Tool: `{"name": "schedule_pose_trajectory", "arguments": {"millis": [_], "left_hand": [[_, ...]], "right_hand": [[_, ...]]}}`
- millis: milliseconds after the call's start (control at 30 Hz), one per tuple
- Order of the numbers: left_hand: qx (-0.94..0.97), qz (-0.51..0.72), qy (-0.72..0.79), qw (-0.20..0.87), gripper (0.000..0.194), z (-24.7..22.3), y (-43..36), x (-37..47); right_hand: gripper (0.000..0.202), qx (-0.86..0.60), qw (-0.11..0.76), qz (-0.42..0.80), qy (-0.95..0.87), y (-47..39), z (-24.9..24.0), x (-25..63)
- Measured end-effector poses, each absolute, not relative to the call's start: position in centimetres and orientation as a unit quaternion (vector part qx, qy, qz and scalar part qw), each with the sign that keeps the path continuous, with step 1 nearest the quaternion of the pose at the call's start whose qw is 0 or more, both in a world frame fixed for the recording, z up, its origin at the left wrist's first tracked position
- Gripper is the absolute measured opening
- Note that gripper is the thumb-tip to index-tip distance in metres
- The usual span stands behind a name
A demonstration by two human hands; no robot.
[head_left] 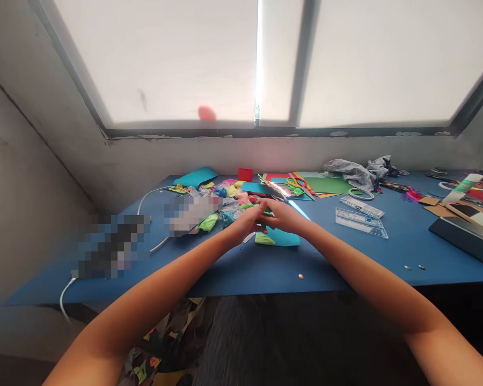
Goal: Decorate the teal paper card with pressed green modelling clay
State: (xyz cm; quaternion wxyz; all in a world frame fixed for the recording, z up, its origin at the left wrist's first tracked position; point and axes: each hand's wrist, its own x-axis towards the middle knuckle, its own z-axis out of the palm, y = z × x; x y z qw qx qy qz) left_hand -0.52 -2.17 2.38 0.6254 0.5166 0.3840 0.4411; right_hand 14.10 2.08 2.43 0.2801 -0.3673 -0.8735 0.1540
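Observation:
My left hand (247,224) and my right hand (282,215) meet over the middle of the table, fingers closed and touching. Between the fingertips shows a small green piece (269,213), mostly hidden; it looks soft, like modelling clay. Right below the hands lies a light blue sheet (284,237) with a flattened yellow-green lump (264,239) on its left part. Just beyond and left of my hands spreads a pile of colourful soft lumps in clear wrappers (230,194), with a bright green packet (208,222) at its near side.
Orange-handled scissors (300,185) lie on coloured paper (332,185) at the back. Clear plastic rulers (361,221) and a white ring (361,193) are to the right. A glue stick (462,188) leans by a dark box (465,241). A white cable (160,245) runs on the left.

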Motion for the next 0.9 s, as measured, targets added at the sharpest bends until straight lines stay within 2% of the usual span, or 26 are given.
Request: {"name": "schedule_pose_trajectory", "arguments": {"millis": [67,233,367,533,733,833,900], "left_hand": [[0.525,0.429,0.402,0.615,0.040,1.9,-1.9,-0.4],[0.516,0.441,0.410,0.609,0.040,1.1,-1.4,0.0],[0.511,0.447,0.407,0.611,0.036,1.6,-1.3,-0.1],[0.497,0.446,0.412,0.619,0.037,2.0,-1.5,-0.4],[0.458,0.446,0.409,0.651,0.036,2.4,-2.0,-0.5],[0.442,0.454,0.390,0.668,0.041,2.7,-2.2,-0.5],[0.433,0.475,0.373,0.669,0.039,2.7,-2.2,-0.6]], "right_hand": [[0.022,-0.372,0.236,0.181,-0.880,2.3,2.2,14.2],[0.040,-0.376,0.203,0.237,-0.873,3.4,3.1,15.0],[0.056,-0.379,0.233,0.255,-0.859,3.9,4.0,15.9],[0.066,-0.405,0.326,0.227,-0.823,5.1,4.3,17.9],[0.060,-0.400,0.444,0.182,-0.781,4.8,3.5,16.8],[0.045,-0.364,0.461,0.154,-0.795,3.2,2.8,15.1],[0.036,-0.323,0.433,0.089,-0.837,2.2,2.3,14.2]]}}
